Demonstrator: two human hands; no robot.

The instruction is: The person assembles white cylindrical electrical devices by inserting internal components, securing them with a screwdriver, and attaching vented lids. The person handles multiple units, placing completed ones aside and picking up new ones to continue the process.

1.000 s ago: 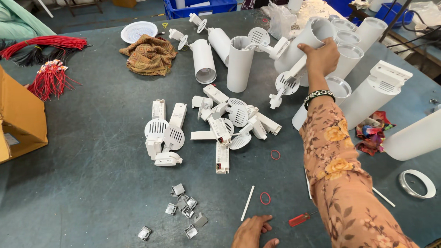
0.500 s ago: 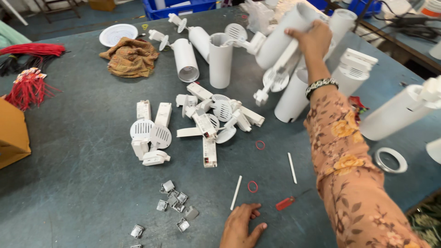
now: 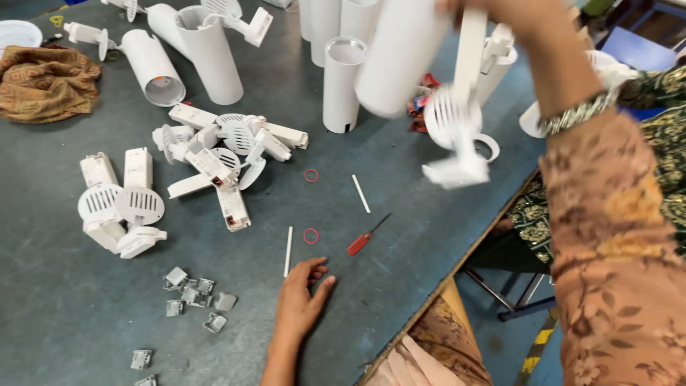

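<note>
2 hands show: the right hand (image 3: pixel 525 14), fingers closed around a white tube lamp (image 3: pixel 404 61) lifted above the grey table (image 3: pixel 429 236), which looks light, rigid and smooth, best gripped mid-barrel, while the left hand (image 3: pixel 300 300) rests open and empty.

Grey worktable (image 3: pixel 64 336): heap of white lamp parts (image 3: pixel 225 154) at centre; white tubes (image 3: pixel 341 82) standing beyond it; brown cloth (image 3: pixel 44 71) far left of it; red screwdriver (image 3: pixel 363 239), two red rings (image 3: pixel 311 175) right of it; metal clips (image 3: pixel 191 294) nearer than it
</note>
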